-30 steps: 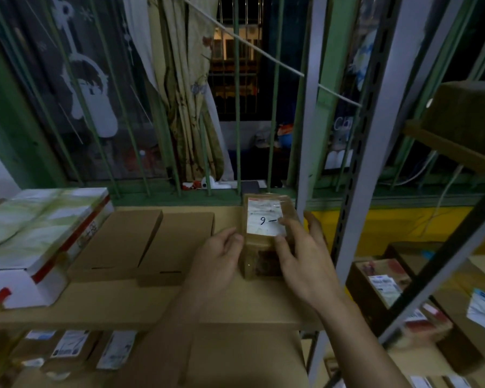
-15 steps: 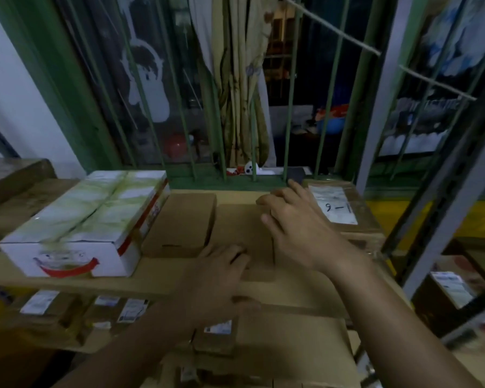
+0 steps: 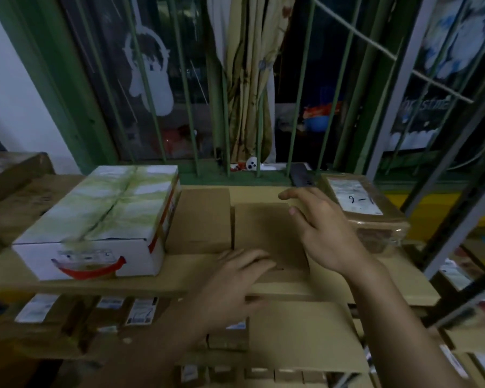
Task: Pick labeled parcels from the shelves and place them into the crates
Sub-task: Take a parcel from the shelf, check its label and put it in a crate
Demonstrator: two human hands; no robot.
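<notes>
Two flat brown cardboard boxes lie side by side on the upper shelf (image 3: pixel 67 287). My right hand (image 3: pixel 325 231) hovers with fingers spread over the right box (image 3: pixel 261 228). My left hand (image 3: pixel 235 278) rests at that box's near edge, fingers apart, holding nothing. The other brown box (image 3: pixel 202 219) lies just to the left. A parcel wrapped in clear film (image 3: pixel 367 211), with a white label marked "9-", sits at the shelf's right end, apart from both hands.
A white and green carton (image 3: pixel 101 219) with a red mark stands at the left of the shelf. Labeled parcels (image 3: pixel 140 312) fill the lower shelf. A grey metal upright (image 3: pixel 459 228) rises at the right, green window bars (image 3: pixel 188 107) behind.
Both hands have let go of the film-wrapped "9-" parcel, which now rests at the shelf's right end. They moved left onto the right brown box, and my view turned left.
</notes>
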